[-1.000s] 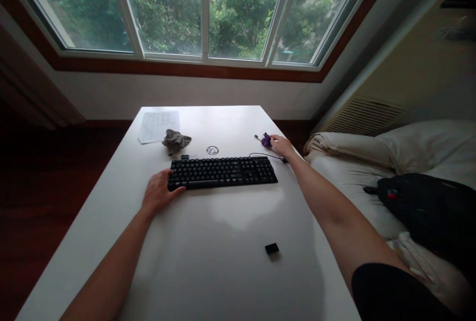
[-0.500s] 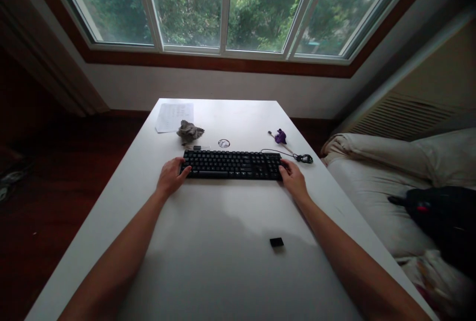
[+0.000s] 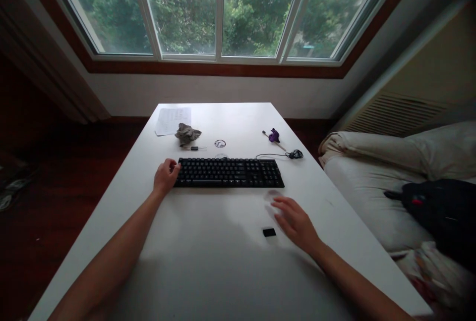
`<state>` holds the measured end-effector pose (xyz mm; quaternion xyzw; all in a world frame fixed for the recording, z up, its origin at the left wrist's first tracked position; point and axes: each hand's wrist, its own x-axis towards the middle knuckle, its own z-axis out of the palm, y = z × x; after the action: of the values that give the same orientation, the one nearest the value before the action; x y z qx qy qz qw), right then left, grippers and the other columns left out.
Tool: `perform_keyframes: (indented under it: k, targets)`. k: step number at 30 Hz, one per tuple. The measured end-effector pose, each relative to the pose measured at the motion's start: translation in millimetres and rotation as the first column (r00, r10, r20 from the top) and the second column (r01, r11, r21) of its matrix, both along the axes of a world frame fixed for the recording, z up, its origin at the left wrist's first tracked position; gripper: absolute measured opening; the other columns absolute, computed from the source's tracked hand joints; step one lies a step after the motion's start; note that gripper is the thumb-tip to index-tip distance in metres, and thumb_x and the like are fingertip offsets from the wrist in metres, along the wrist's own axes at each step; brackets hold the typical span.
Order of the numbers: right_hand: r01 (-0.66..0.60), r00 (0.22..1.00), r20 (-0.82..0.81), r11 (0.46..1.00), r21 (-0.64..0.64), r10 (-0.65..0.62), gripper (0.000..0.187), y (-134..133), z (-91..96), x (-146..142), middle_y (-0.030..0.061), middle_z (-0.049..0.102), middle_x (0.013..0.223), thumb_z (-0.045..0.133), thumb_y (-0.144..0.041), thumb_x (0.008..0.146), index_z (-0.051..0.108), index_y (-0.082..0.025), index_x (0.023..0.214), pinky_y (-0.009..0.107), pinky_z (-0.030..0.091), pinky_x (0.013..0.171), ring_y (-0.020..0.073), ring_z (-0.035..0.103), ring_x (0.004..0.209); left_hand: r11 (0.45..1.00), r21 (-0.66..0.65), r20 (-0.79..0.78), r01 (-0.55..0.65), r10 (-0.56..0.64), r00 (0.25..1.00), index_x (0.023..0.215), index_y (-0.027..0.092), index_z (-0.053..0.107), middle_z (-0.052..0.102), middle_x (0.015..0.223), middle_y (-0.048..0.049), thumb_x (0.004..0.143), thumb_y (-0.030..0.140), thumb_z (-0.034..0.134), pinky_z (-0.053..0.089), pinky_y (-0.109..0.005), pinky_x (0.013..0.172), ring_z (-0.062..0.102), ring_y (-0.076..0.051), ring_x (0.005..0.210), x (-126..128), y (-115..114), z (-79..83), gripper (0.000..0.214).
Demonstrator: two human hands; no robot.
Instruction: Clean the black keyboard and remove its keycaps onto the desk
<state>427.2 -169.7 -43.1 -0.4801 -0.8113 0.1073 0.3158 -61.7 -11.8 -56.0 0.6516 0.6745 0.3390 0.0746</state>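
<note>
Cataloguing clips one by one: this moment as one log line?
left hand: at left end of keyboard | right hand: open, near black block

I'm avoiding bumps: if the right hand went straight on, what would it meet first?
Probably the keyboard, at its near edge; the small black block looks off that line. The height of the right hand is unclear, so it might pass over.

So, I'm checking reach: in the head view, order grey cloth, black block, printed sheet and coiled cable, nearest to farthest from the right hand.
1. Black block: left of the right hand.
2. Coiled cable: ahead of the hand.
3. Grey cloth: far left.
4. Printed sheet: far left corner.
</note>
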Motion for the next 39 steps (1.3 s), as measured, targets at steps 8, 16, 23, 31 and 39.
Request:
perform_keyframes:
  k: [8, 16, 23, 31, 39]
  targets:
    - [-0.265, 0.933, 0.256, 0.964, 0.006, 0.254, 0.027, -24.1, 5.0, -8.0, 0.0111, 0.069, 0.114, 0.061, -0.028, 0.096, 0.066, -0.023, 0.122, 0.045, 0.053, 0.096, 0.0265, 0.063, 0.107, 1.000, -0.013, -0.037, 0.003, -0.003, 0.999, 0.095, 0.023, 0.061, 0.069, 0.092, -0.0056, 0.092, 0.049, 0.048, 0.045, -0.034, 0.078, 0.062, -0.024, 0.087, 0.0, 2.0, -3.4, 0.029]
    - [0.113, 0.964, -0.229, 0.987, -0.114, -0.137, 0.028, 32.4, -7.5, 5.8, 0.0088, 0.071, 0.105, 0.053, -0.040, 0.100, 0.068, -0.024, 0.118, 0.039, 0.054, 0.088, 0.0221, 0.067, 0.093, 1.000, -0.031, -0.073, -0.002, 0.000, 0.997, 0.097, 0.023, 0.061, 0.069, 0.094, -0.0061, 0.092, 0.046, 0.048, 0.046, -0.036, 0.081, 0.063, -0.025, 0.090, 2.4, -1.6, 0.0, 0.027]
    - [0.271, 0.548, -0.659, 0.854, -0.444, -0.516, 0.057, 104.1, -16.4, 36.2, 0.0033, 0.070, 0.083, 0.061, -0.061, 0.087, 0.063, -0.023, 0.130, 0.023, 0.046, 0.052, 0.0129, 0.060, 0.063, 0.999, -0.044, -0.083, -0.001, -0.002, 0.997, 0.099, 0.023, 0.060, 0.069, 0.095, -0.0063, 0.091, 0.047, 0.048, 0.048, -0.038, 0.083, 0.062, -0.027, 0.091, 1.7, 1.7, -1.9, 0.028]
    - [0.083, 0.499, -0.701, 0.834, -0.546, -0.509, 0.051, 121.5, -22.2, 50.8, 0.0026, 0.068, 0.082, 0.066, -0.057, 0.082, 0.065, -0.024, 0.122, 0.022, 0.045, 0.051, 0.0118, 0.059, 0.061, 0.999, -0.050, -0.093, -0.014, 0.009, 0.996, 0.097, 0.024, 0.060, 0.069, 0.093, -0.0057, 0.089, 0.045, 0.051, 0.049, -0.039, 0.082, 0.062, -0.027, 0.090, 3.6, 4.6, -2.1, 0.024]
    - [0.425, 0.803, -0.318, 0.859, -0.286, -0.503, 0.051, 112.8, -17.4, 43.0, 0.0046, 0.072, 0.090, 0.062, -0.049, 0.088, 0.059, -0.025, 0.133, 0.035, 0.053, 0.071, 0.0210, 0.066, 0.076, 0.999, -0.041, -0.103, -0.021, 0.016, 0.995, 0.098, 0.024, 0.061, 0.068, 0.093, -0.0059, 0.089, 0.044, 0.051, 0.048, -0.039, 0.082, 0.061, -0.027, 0.091, 1.9, 7.5, -5.0, 0.024]
